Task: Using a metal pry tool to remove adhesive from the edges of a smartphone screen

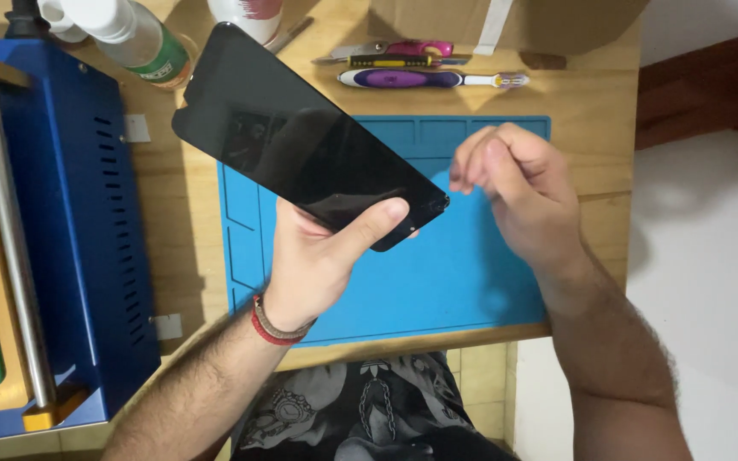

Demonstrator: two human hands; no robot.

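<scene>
A: Left hand (313, 260)?

B: It's gripping the black screen panel (301, 141) at its lower end, thumb lying across the glass, fingers hidden behind it. It's holding the panel up off the table, tilted, long side running up-left over the blue work mat (437, 273).

A: Right hand (518, 192)?

B: It's hovering just beside the panel's lower right corner, fingers curled loosely together, fingertips (465, 169) pinched. Can't tell whether anything is sitting between them. It isn't touching the panel.

A: Wrist detail?

B: A red and brown bracelet (277, 329) is sitting on the left wrist.

A: Moving outward?

B: The mat is lying flat on a wooden table (591, 94). Beyond the mat's far edge, a purple and white tool (424, 79) is lying crosswise, with a yellow and black screwdriver (386, 61) and a pink-handled tool (420, 47) just behind it.

A: Left side?

B: A blue machine (79, 213) with a metal roller (6, 239) is standing well left of the mat. A white bottle with a green label (143, 38) is lying tilted by the machine's far corner, near the panel's upper end.
</scene>
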